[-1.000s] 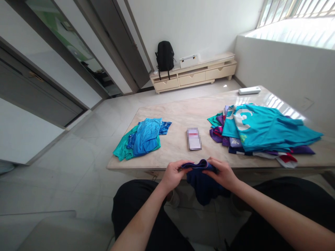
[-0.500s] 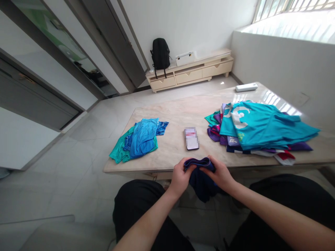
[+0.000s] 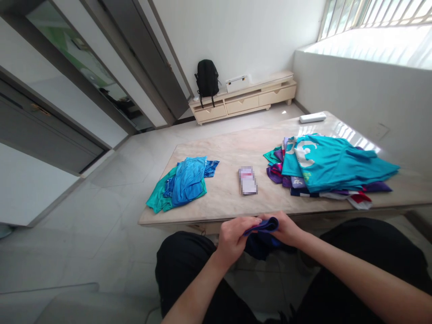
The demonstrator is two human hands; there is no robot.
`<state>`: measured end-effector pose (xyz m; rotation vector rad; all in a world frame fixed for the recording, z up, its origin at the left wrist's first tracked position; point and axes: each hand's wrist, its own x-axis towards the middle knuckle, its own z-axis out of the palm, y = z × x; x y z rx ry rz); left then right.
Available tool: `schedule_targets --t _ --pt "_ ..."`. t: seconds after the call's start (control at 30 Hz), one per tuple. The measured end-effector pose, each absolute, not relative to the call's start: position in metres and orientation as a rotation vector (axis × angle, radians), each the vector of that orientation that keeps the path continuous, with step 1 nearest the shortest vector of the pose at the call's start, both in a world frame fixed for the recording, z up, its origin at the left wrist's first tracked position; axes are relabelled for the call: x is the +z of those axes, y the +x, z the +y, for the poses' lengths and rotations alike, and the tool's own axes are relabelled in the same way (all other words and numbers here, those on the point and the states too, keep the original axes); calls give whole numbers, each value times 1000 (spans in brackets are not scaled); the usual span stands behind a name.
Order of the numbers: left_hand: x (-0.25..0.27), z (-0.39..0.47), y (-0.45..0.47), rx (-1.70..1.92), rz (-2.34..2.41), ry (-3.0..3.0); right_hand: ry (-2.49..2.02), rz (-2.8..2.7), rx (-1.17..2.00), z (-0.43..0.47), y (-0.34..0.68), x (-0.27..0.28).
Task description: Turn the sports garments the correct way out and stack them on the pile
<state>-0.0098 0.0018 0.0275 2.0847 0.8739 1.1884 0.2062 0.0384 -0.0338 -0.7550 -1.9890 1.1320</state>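
Left hand [image 3: 234, 234]: mostly closed, with the fingers bent; the left end of a folded edge is gripped.
Right hand [image 3: 286, 229]: partly closed, with the fingers curled behind the cloth; the right end of the same edge is held. Its thumb cannot be made out.
Navy garment [image 3: 259, 247]: held between the two hands, just off the near edge of the worktop [image 3: 226, 182]. The upper edge is folded into a loop, and the rest is hung loosely below, over the gap between the knees. With this garment taken as the clock's centre and twelve straight ahead, the other things are placed as follows.
Phone [image 3: 248, 181]: laid flat at twelve o'clock on the worktop; its screen is blurred out.
Blue and green clothes [image 3: 189, 180]: piled at ten o'clock, near the left end of the worktop.
Turquoise shirt [image 3: 340, 162]: spread at two o'clock, on top of purple, white and red clothes.
White object [image 3: 312, 117]: set at one o'clock, near the far edge.
Black backpack [image 3: 207, 76]: stood at eleven o'clock on a low cabinet [image 3: 243, 108], beside a white case [image 3: 237, 84].
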Motion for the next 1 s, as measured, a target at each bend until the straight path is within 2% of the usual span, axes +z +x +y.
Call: schedule_targets --t 0.17,0.33,0.57,0.73,0.87,1.0 --pt "19 -28 -10 1360 1284 1674 -873 -1997 978 4 195 -25" --pt "-2 -56 -5 1391 1348 1466 -925 -1925 952 -20 190 5" --pt "-5 -76 -9 1213 1398 1643 -820 -1952 631 -36 201 47" --pt "-6 -83 -22 1101 1368 1780 -988 -1821 355 -52 221 40" --pt "-9 -83 -40 1000 1259 2011 -1173 -1703 231 -59 242 30" --pt "-4 -76 -55 845 1321 2014 -1173 -1693 124 -64 260 33"
